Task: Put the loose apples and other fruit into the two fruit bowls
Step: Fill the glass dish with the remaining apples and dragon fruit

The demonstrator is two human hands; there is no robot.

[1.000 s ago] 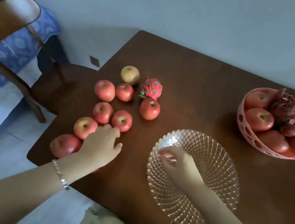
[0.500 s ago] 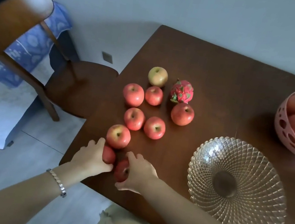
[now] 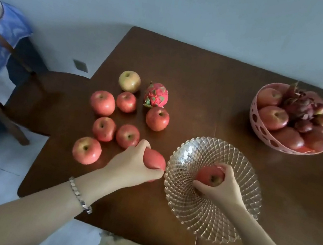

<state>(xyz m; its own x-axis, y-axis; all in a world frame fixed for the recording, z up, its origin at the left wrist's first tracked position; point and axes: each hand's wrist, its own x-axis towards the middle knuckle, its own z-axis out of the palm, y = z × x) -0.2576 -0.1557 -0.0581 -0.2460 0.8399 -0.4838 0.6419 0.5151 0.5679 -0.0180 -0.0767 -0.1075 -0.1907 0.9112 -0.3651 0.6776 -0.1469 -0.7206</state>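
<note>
While left hand (image 3: pixel 129 166) and right hand (image 3: pixel 223 189) each grip an apple (image 3: pixel 155 160), others (image 3: pixel 104 129) lie loose.

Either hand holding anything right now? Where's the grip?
Both. The left hand grips a red apple round its left side, beside the glass bowl. The right hand holds a second apple by its sides, inside the bowl.

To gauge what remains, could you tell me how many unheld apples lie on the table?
7 apples, left of the glass bowl: one yellowish at back, three red in the next row, two nearer, one nearest; none apparently hidden.
</note>
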